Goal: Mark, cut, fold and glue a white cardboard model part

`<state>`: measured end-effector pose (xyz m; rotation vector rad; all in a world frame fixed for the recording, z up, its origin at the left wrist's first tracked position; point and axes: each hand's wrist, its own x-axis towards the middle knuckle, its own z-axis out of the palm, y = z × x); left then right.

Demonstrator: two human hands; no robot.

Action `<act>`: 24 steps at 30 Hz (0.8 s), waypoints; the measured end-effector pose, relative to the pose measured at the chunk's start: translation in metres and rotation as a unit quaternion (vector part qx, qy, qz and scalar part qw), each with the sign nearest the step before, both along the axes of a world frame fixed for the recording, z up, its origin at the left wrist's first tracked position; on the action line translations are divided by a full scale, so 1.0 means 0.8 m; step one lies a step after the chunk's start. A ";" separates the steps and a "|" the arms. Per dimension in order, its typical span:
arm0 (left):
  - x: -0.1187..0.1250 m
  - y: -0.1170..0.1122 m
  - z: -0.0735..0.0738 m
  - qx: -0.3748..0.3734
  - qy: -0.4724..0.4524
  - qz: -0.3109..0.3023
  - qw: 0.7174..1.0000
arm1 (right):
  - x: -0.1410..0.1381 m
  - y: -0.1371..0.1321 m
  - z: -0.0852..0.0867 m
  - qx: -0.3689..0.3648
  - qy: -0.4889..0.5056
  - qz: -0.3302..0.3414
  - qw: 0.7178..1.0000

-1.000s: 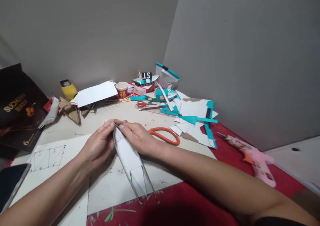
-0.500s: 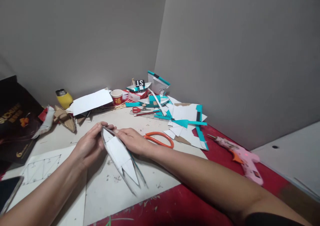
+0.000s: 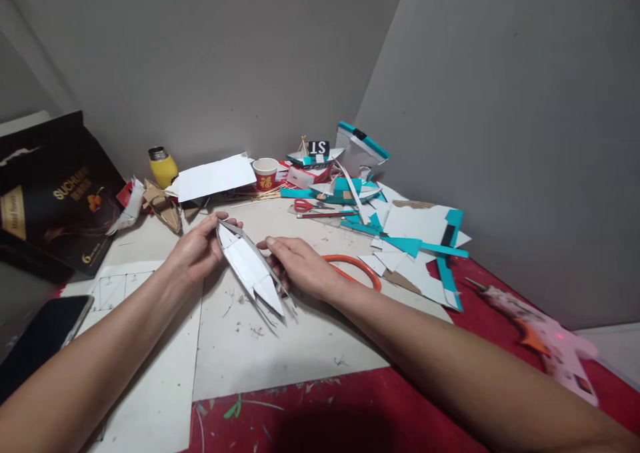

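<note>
A narrow white cardboard boat hull [image 3: 249, 264], pointed at both ends, is tilted above the pale work sheet. My left hand [image 3: 203, 246] wraps round its far, closed end, with fingertips showing behind the tip. Along the hull's right side wall, my right hand [image 3: 299, 264] pinches the edge between thumb and fingers; some of those fingers are hidden behind the wall. At the near end the side strips stand apart from the white deck piece. Orange-handled scissors [image 3: 357, 264] lie just beyond my right wrist, partly covered by it.
A pink glue gun [image 3: 550, 339] rests on the red tabletop at right. White and teal card scraps [image 3: 415, 233], model boats [image 3: 345, 189], small red scissors [image 3: 303, 205] and a paper cup [image 3: 265, 173] stand behind. At left are a phone [image 3: 47, 333], a drawn sheet [image 3: 115, 289] and a black box [image 3: 55, 193].
My right hand has slid from the hull's far end down its right side toward the near end. My left hand keeps its hold. The whole view has shifted left.
</note>
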<state>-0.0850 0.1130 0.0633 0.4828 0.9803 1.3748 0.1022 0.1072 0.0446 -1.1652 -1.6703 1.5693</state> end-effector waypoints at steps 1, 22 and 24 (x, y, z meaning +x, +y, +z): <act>-0.003 0.002 0.000 -0.002 0.001 0.006 1.000 | 0.000 0.000 0.000 -0.001 0.005 0.002 1.000; -0.024 0.013 0.004 0.067 0.011 0.073 0.995 | -0.005 -0.004 -0.004 -0.186 0.123 0.108 0.969; -0.024 0.013 0.005 0.082 0.017 0.081 0.993 | -0.005 -0.006 -0.002 -0.186 0.123 0.105 0.969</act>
